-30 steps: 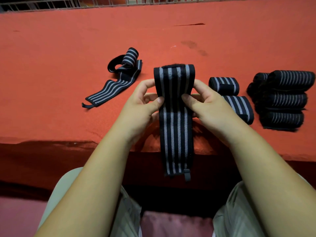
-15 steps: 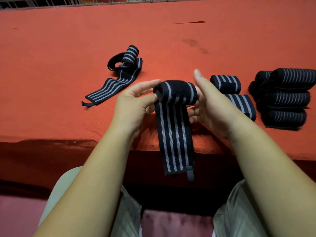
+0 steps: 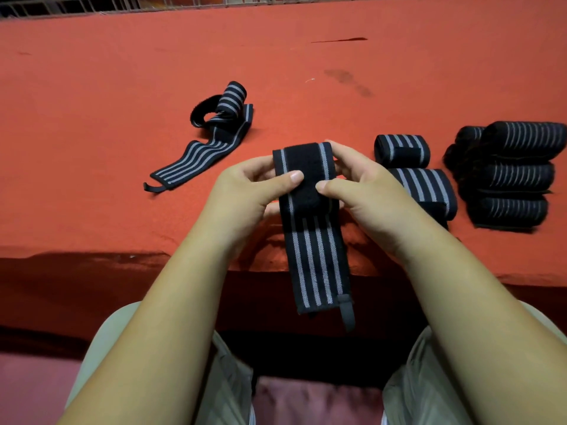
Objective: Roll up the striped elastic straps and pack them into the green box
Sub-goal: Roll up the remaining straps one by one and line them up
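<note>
Two hands, one striped strap held over the counter's near edge

We see the left hand [image 3: 245, 194] and the right hand [image 3: 365, 194] gripping the folded-over top of the striped strap [image 3: 310, 240] from either side, both thumbs pressed on its black patch. Its free tail hangs down past the near edge of the red counter [image 3: 122, 72]. A loose strap [image 3: 208, 148] lies half unrolled farther back, left of the hands. Two rolled straps [image 3: 402, 150] sit just right of the right hand, one behind the other, and a pile of rolls [image 3: 509, 176] lies beside them, toward the right edge.
</note>
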`<state>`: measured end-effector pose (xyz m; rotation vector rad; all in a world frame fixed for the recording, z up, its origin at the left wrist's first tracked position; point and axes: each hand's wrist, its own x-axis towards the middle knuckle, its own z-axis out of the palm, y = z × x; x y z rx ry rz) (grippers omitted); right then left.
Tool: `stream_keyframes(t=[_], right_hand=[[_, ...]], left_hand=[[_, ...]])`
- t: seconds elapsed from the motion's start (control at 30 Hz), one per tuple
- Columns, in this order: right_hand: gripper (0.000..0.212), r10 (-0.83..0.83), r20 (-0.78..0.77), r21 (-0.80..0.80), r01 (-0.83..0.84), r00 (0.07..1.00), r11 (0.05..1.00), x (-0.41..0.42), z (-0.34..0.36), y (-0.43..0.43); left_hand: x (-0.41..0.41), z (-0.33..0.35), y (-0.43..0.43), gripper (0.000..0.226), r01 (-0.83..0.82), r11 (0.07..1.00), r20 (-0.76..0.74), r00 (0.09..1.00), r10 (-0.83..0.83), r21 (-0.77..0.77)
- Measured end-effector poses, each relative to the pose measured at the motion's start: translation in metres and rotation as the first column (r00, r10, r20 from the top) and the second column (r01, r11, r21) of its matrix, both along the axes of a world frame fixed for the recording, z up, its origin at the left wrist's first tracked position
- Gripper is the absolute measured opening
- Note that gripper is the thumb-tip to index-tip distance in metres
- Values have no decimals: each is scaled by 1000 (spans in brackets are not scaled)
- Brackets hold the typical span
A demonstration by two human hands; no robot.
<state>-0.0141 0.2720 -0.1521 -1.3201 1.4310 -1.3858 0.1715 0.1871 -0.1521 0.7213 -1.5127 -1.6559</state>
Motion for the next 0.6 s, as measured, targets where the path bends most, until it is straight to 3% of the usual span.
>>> stream_keyframes(t=[0.07, 0.23, 0.4, 0.5, 0.6], right_hand=[[61, -6, -34, 7, 7, 999, 1000, 0, 0, -1], [28, -20, -167, 7, 22, 986, 1000, 1, 4, 3], [25, -110, -82, -10, 110, 991, 994, -1, 0, 1], [25, -132, -87, -18, 131, 987, 991, 1, -2, 0], [27, -122, -91, -4, 122, 988, 992, 3, -2, 2]], left_hand=[[-1, -3, -4, 38, -29, 999, -16, 999, 28, -38], [-8, -6, -6, 47, -98, 994, -66, 993, 94, -58], [-4, -1, -4, 37, 17, 999, -32, 999, -15, 51], [4, -1, -6, 40, 81, 995, 98, 991, -87, 65], [7, -5, -10, 37, 89, 994, 113, 989, -96, 60]])
